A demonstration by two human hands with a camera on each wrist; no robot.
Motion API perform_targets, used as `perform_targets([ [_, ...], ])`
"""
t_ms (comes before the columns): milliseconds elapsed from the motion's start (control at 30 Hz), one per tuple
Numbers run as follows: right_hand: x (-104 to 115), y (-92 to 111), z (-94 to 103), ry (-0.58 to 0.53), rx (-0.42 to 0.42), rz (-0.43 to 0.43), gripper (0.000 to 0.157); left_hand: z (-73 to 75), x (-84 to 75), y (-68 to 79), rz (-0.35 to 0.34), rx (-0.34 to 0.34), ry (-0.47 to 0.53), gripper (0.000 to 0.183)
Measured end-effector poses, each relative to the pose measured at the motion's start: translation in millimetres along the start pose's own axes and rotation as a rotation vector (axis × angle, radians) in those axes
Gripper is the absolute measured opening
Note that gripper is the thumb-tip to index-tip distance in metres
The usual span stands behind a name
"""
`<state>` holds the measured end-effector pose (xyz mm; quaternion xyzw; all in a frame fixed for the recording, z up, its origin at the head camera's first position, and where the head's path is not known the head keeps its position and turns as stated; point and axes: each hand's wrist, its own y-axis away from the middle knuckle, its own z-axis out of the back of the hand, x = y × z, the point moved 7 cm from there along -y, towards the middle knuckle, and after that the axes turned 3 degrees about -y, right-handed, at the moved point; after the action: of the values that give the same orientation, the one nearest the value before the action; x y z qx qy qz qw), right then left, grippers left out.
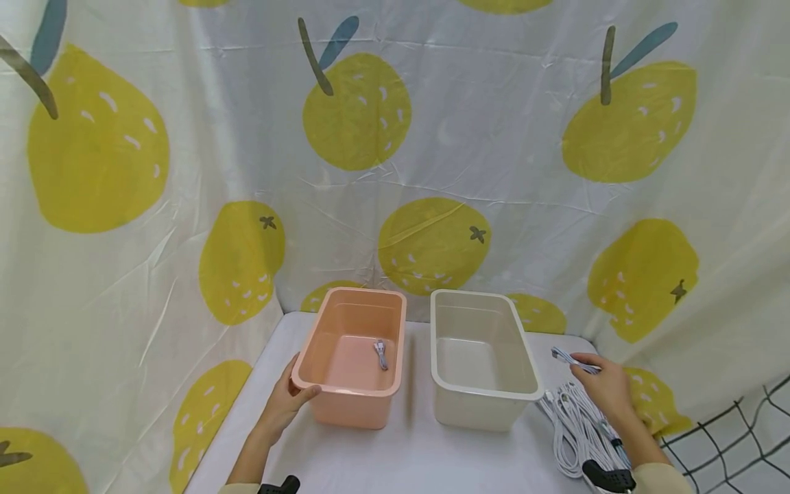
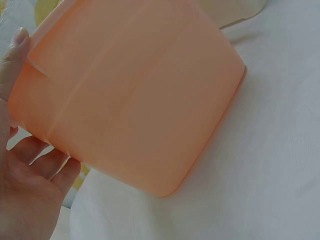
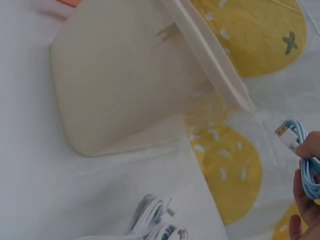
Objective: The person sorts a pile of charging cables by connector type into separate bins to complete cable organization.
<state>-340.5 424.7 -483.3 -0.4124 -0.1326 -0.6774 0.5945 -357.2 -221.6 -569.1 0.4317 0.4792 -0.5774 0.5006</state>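
Observation:
My left hand [image 1: 280, 405] holds the near left corner of a peach plastic bin [image 1: 352, 409], with the thumb by the rim and the other fingers against its outer side, as the left wrist view shows. Inside that bin lies a small bundled cable [image 1: 380, 355], grey-white in colour. Over on the right, my right hand [image 1: 605, 387] pinches a coiled light-blue USB cable [image 3: 303, 131] between thumb and fingers, raised above a pile of white cables [image 1: 577, 425]. The cable's metal-tipped white plug sticks out past the thumb in the right wrist view.
A cream plastic bin [image 1: 472, 412] stands between the peach bin and the cable pile, with nothing visible inside. Both bins sit on a white-covered table [image 1: 370, 466]. Behind hangs a curtain [image 1: 494, 226] printed with yellow fruit; dark wire mesh [image 1: 740, 432] shows at lower right.

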Motion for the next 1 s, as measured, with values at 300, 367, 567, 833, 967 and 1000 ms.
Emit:
perform_targets([
  [300, 38.8, -19.4, -14.5, -0.008, 0.051, 0.088, 0.034, -1.3, -0.1, -1.8, -0.008, -0.003, 0.005, 0.089],
  [367, 48.1, -23.7, -19.9, -0.016, 0.052, 0.113, 0.032, -1.4, 0.2, -1.5, -0.013, -0.004, 0.010, 0.089],
  [567, 73.7, -34.1, -42.7, -0.104, 0.070, 0.117, 0.030, -0.5, 3.0, 2.0, -0.018, -0.014, 0.031, 0.090],
  [833, 109.7, -45.3, -72.7, -0.195, 0.110, 0.154, 0.028, -1.0, 1.6, 0.7, -0.020, -0.011, 0.013, 0.088],
  [967, 125.3, -46.7, -85.3, -0.243, 0.123, 0.156, 0.026, -0.7, 0.8, 1.4, -0.013, -0.004, 0.012, 0.089],
  [1000, 128.4, -47.0, -88.7, -0.254, 0.126, 0.150, 0.026, -0.3, 0.6, 1.8, -0.011, -0.004, 0.011, 0.088],
])
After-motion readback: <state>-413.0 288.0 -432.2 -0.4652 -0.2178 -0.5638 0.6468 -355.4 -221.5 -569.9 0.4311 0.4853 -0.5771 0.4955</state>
